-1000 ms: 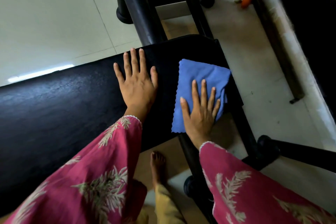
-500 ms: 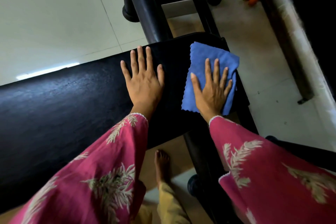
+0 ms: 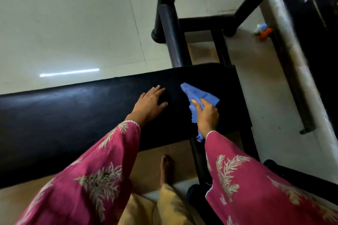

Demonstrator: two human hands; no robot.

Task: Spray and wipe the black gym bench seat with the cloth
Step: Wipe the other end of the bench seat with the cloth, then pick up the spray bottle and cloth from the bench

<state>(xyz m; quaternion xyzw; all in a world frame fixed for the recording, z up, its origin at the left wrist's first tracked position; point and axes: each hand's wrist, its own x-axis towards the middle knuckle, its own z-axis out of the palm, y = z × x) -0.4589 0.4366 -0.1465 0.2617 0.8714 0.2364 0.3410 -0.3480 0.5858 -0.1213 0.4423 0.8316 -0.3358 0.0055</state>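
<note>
Tiled floor point(image 3: 73, 23) all around, pale and glossy enough to throw back a strip light, with a bare foot point(image 3: 166, 167) planted right under the camera and pink leaf-print sleeves point(image 3: 102, 170) filling the bottom of the shot. Just past those, the black bench seat point(image 3: 64, 115) runs across the middle as the working surface, padded and a bit shiny toward its left end, so I'd guess it's vinyl and slick once wet. Left hand point(image 3: 149, 105) lies flat on it, fingers spread, holding nothing, looks like it's bracing. Right hand point(image 3: 207, 116) is closed around the blue cloth point(image 3: 197, 97), bunched in the grip with one corner sticking forward over the seat and another tail hanging below the wrist. Cloth looks like thin microfibre with a zigzag edge: soft, floppy, weighs nothing, so a loose pinch won't scrub much; I'd flatten it under the palm to get real contact on the pad. No spray bottle visible anywhere. Beyond the seat's end, black frame tubes point(image 3: 170, 33) rise and cross. Further right there's a small orange and blue thing point(image 3: 264, 32) on the floor, too blurry to identify. Far top right, a dark panel point(image 3: 311, 5) has white letters, maybe "EN", cut off, can't read the rest.
</note>
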